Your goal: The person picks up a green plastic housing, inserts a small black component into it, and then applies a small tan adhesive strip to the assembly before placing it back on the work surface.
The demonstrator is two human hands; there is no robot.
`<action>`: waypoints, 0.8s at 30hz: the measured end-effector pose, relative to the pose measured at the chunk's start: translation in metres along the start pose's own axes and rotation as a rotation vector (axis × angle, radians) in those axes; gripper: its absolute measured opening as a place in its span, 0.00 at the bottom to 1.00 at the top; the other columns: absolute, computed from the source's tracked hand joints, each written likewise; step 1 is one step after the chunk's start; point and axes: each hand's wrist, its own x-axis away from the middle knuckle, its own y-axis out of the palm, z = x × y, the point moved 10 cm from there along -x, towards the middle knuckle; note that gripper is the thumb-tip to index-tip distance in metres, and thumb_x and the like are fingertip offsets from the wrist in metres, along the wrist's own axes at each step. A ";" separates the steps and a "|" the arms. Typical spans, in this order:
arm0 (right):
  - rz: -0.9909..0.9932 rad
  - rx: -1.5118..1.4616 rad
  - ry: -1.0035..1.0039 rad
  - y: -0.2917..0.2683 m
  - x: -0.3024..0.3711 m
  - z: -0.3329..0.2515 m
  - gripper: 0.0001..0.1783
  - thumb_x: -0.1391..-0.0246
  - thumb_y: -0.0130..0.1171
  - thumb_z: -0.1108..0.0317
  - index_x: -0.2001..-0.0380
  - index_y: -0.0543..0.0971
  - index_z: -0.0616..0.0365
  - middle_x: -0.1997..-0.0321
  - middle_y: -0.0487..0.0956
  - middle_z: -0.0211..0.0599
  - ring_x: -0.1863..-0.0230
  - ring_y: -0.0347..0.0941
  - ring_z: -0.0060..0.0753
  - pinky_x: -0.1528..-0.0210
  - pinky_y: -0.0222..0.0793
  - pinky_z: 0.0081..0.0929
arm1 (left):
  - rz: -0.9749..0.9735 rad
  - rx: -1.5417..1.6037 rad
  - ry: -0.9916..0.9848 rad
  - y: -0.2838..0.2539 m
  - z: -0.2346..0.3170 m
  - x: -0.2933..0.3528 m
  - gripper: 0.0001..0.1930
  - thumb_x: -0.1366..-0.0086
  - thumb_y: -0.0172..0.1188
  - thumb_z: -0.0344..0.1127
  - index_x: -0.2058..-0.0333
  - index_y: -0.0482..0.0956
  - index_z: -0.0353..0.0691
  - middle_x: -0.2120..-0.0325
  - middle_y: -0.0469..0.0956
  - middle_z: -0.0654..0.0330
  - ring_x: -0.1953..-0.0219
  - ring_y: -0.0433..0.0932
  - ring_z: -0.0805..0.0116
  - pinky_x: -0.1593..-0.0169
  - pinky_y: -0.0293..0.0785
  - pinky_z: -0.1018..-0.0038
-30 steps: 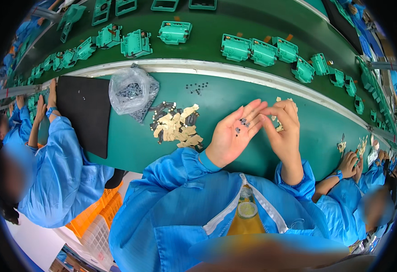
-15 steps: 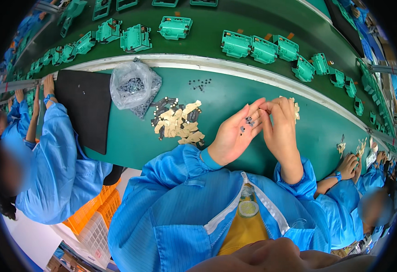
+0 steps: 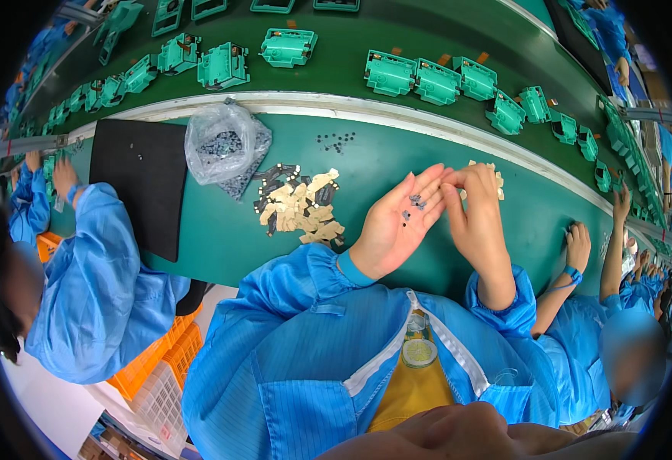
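Note:
My left hand (image 3: 386, 234) is open and palm up, its fingers stretched out. A few small dark pieces (image 3: 417, 202) lie loose on its palm and fingers. Beside its fingertips, my right hand (image 3: 476, 215) is bent with thumb and fingers drawn together; whatever they pinch is too small to make out. Cream-coloured pieces (image 3: 499, 181) show on the table just behind the right hand. To the left lies a pile of cream and black flat parts (image 3: 298, 207). Several small black discs (image 3: 336, 143) are spread on the green table farther back.
A clear plastic bag (image 3: 225, 146) of small dark parts stands beside a black mat (image 3: 140, 188). Beyond a pale rail (image 3: 397, 120), teal housings (image 3: 288, 47) sit in rows on a green belt. Co-workers in blue sit at both sides, one hand (image 3: 578, 244) near my right.
The teal housings have shifted slightly left. The left co-worker's hand has drawn back from the mat's far corner. On the right, a co-worker's arm now reaches toward the belt. My hands barely moved.

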 end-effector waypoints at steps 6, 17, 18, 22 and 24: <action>0.002 -0.023 0.010 -0.008 -0.001 -0.003 0.07 0.46 0.62 0.80 0.65 0.75 0.63 0.62 0.72 0.45 0.59 0.67 0.50 0.55 0.64 0.40 | -0.014 0.005 -0.015 0.002 0.001 0.001 0.32 0.21 0.39 0.47 0.30 0.51 0.28 0.28 0.54 0.45 0.26 0.54 0.59 0.23 0.49 0.63; -0.029 -0.021 -0.046 -0.009 0.003 -0.015 0.09 0.50 0.64 0.80 0.65 0.76 0.62 0.63 0.72 0.44 0.60 0.67 0.50 0.57 0.64 0.41 | -0.021 -0.009 -0.008 0.003 0.001 0.002 0.30 0.20 0.37 0.46 0.30 0.54 0.28 0.28 0.53 0.46 0.26 0.55 0.58 0.25 0.52 0.63; -0.030 -0.022 -0.047 -0.009 0.003 -0.016 0.09 0.50 0.64 0.80 0.65 0.76 0.62 0.63 0.72 0.44 0.60 0.67 0.50 0.57 0.64 0.41 | -0.023 -0.020 -0.001 0.003 0.002 0.003 0.30 0.20 0.37 0.46 0.30 0.54 0.29 0.28 0.53 0.46 0.27 0.55 0.58 0.26 0.53 0.63; -0.052 -0.015 -0.067 -0.006 0.003 -0.018 0.09 0.51 0.64 0.80 0.66 0.76 0.63 0.63 0.72 0.44 0.60 0.68 0.50 0.57 0.65 0.41 | -0.013 -0.042 -0.004 0.004 0.002 0.003 0.30 0.20 0.38 0.46 0.30 0.55 0.29 0.28 0.54 0.46 0.27 0.55 0.58 0.26 0.53 0.63; -0.055 -0.006 -0.059 -0.003 0.003 -0.016 0.09 0.51 0.64 0.80 0.66 0.75 0.63 0.63 0.73 0.44 0.60 0.68 0.50 0.57 0.65 0.41 | -0.009 -0.048 -0.002 0.004 0.001 0.003 0.29 0.20 0.38 0.46 0.30 0.56 0.30 0.28 0.55 0.46 0.27 0.55 0.58 0.26 0.53 0.63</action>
